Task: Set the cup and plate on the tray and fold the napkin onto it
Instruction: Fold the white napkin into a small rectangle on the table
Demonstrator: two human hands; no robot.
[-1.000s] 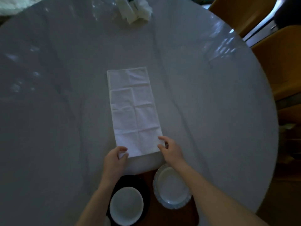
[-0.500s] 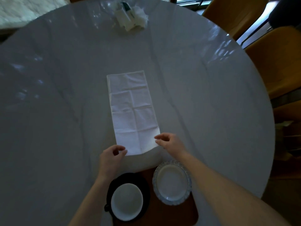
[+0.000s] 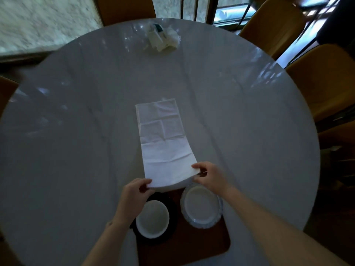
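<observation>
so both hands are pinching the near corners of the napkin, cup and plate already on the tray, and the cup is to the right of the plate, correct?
Not quite. In the head view the cup sits left of the plate, not right. The rest holds: left hand and right hand pinch the napkin's near corners, and cup and plate are on the tray.

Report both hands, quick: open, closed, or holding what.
Left hand: closed, fingers pinching the near left corner of the napkin.
Right hand: closed, fingers pinching the near right corner of the napkin.
</observation>
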